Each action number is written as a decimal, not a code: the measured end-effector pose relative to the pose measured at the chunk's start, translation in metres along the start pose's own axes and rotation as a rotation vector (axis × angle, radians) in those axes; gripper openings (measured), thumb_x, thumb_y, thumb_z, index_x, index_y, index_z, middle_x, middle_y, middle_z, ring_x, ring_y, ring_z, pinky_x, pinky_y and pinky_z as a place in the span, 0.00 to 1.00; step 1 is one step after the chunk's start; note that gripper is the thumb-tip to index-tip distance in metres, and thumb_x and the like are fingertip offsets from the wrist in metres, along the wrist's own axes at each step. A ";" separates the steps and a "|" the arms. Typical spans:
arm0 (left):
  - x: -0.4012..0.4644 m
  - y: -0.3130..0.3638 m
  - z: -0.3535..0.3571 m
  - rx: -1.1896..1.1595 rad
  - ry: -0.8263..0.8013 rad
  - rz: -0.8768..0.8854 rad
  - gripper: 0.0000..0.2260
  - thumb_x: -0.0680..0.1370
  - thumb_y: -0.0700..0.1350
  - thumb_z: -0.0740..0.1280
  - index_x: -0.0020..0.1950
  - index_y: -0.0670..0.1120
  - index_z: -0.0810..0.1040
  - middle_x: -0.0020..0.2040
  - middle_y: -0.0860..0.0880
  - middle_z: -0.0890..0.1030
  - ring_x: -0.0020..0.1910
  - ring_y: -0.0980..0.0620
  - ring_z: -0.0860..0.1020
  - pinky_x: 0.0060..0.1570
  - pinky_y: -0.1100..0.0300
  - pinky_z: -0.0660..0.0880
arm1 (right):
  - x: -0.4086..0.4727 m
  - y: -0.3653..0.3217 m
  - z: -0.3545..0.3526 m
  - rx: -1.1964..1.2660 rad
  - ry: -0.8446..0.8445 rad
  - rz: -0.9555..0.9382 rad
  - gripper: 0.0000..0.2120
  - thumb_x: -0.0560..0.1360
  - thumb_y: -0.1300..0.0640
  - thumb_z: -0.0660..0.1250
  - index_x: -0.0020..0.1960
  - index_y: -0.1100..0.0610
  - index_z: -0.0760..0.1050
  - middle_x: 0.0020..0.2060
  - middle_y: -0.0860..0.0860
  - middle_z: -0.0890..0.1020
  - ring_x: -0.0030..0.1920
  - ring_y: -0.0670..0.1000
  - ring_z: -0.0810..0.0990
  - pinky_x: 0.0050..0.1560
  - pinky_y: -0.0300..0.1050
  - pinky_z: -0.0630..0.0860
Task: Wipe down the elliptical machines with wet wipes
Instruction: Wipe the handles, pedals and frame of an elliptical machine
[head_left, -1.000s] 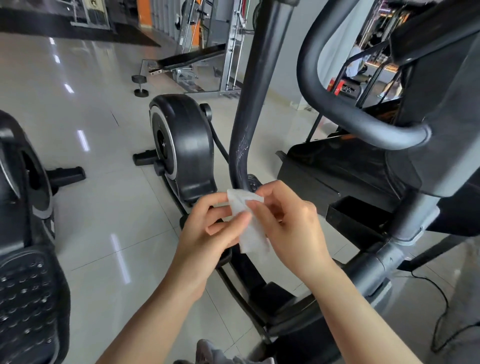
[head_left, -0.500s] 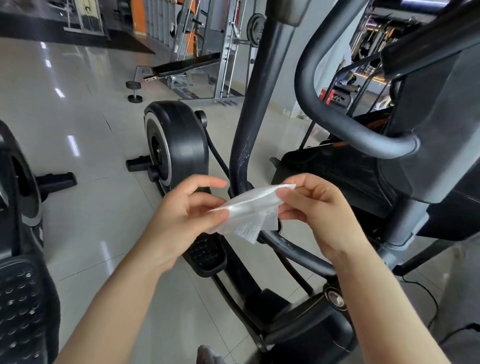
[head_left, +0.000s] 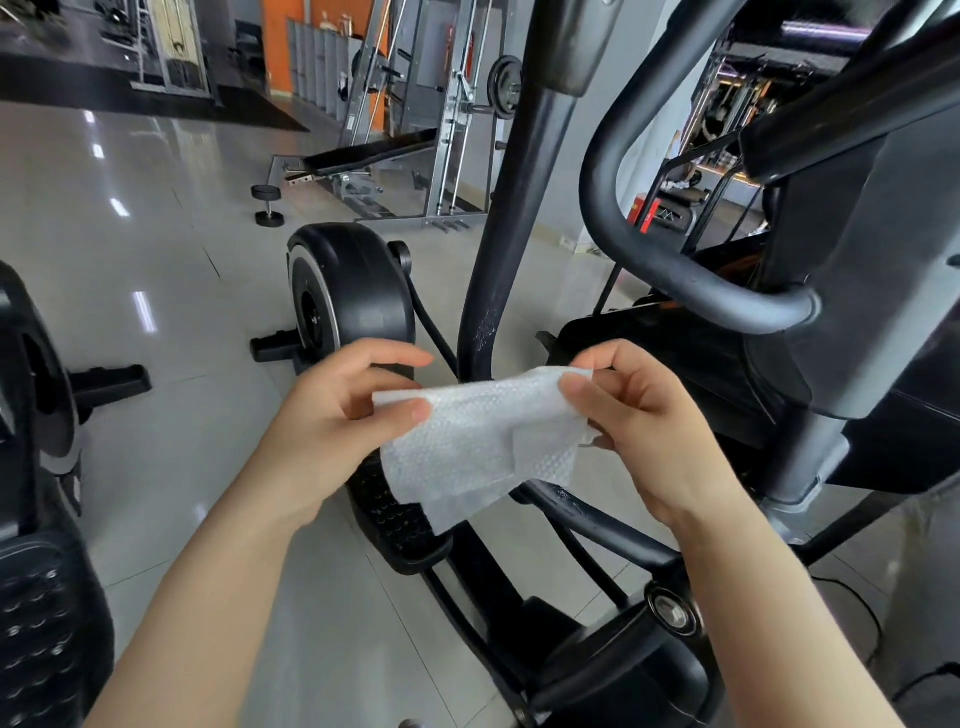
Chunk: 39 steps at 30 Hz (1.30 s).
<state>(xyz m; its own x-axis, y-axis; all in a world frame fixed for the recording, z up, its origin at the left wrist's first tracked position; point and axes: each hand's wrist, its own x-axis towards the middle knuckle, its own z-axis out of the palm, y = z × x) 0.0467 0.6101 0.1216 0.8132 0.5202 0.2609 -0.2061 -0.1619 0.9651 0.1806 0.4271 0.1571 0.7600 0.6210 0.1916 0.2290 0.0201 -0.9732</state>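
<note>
the elliptical machine (head_left: 810, 291) fills the right and centre of the view, its dark upright post (head_left: 511, 234) rising through the middle and a curved black handlebar (head_left: 670, 260) looping across the upper right. its black flywheel housing (head_left: 353, 291) sits on the pale tiled floor (head_left: 156, 260) behind the hands, and a studded foot pedal (head_left: 400, 525) lies low beneath them. part of a second elliptical (head_left: 36, 467) shows at the left edge. farther back stand a weight bench (head_left: 374, 153) in a silver rack and a small dumbbell (head_left: 267, 205) on the floor. the wet wipe (head_left: 478, 441), white and dimpled, is held up in the air in front of the post, stretched out between both hands with its lower edge hanging loose over the pedal. the left hand (head_left: 337, 426) pinches the wipe's left edge between thumb and curled fingers; the right hand (head_left: 654, 431) pinches the upper right corner the same way. the wipe touches no part of the machine.
</note>
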 end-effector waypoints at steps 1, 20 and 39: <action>0.002 0.000 -0.002 -0.097 0.011 -0.015 0.17 0.68 0.37 0.77 0.51 0.53 0.80 0.37 0.55 0.83 0.37 0.61 0.79 0.38 0.71 0.73 | 0.000 -0.001 0.000 -0.013 -0.004 -0.025 0.07 0.78 0.69 0.63 0.44 0.61 0.73 0.27 0.49 0.77 0.29 0.44 0.75 0.32 0.35 0.74; 0.093 0.111 -0.011 0.187 0.186 0.530 0.08 0.75 0.42 0.73 0.41 0.55 0.79 0.34 0.60 0.82 0.35 0.62 0.79 0.32 0.69 0.74 | 0.034 -0.112 -0.006 -0.054 0.102 -0.410 0.07 0.82 0.66 0.59 0.47 0.58 0.71 0.35 0.53 0.80 0.28 0.50 0.81 0.27 0.43 0.78; 0.062 -0.009 0.044 0.773 0.467 1.180 0.12 0.76 0.37 0.62 0.56 0.39 0.81 0.59 0.41 0.81 0.58 0.44 0.77 0.58 0.52 0.72 | 0.089 -0.099 -0.018 -1.483 -0.226 -1.360 0.12 0.71 0.67 0.56 0.43 0.59 0.78 0.58 0.52 0.82 0.73 0.60 0.67 0.74 0.69 0.51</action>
<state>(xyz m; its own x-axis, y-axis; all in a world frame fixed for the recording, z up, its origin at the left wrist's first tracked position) 0.1224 0.6066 0.1284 0.1119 -0.0340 0.9931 -0.1512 -0.9884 -0.0168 0.2366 0.4658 0.2729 -0.3493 0.8303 0.4342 0.7868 0.0082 0.6172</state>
